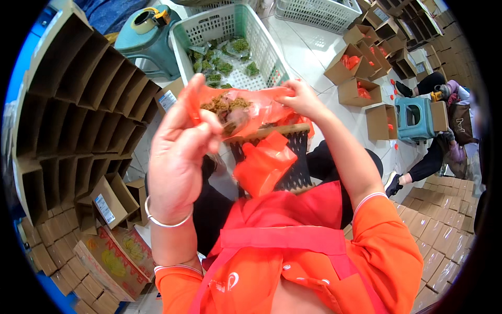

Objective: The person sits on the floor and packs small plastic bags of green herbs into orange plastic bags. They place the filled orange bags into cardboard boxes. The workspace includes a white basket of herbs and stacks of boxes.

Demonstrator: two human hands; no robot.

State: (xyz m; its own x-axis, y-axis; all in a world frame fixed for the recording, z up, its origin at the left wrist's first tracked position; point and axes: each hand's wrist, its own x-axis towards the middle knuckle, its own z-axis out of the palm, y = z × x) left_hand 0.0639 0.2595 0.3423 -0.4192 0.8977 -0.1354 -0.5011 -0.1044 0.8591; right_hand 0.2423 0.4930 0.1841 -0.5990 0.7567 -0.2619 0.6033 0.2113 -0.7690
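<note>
Between my two hands a thin red plastic bag is stretched sideways. My left hand, with a bangle at the wrist, grips its left end between fingers and thumb. The bag's right upper edge is pinched in my right hand. Brownish-green plant clumps, seemingly in clear wrap, show at the bag's left part. Just below, more folded red bags lie on a small stool with a black woven seat. Beyond my hands stands a white plastic crate holding several clear packs of green plants.
Stacked open cardboard boxes rise on the left. A teal plastic stool carries a tape dispenser. Open cartons with red bags stand at right, near a seated person beside another teal stool. Closed cartons are stacked lower right.
</note>
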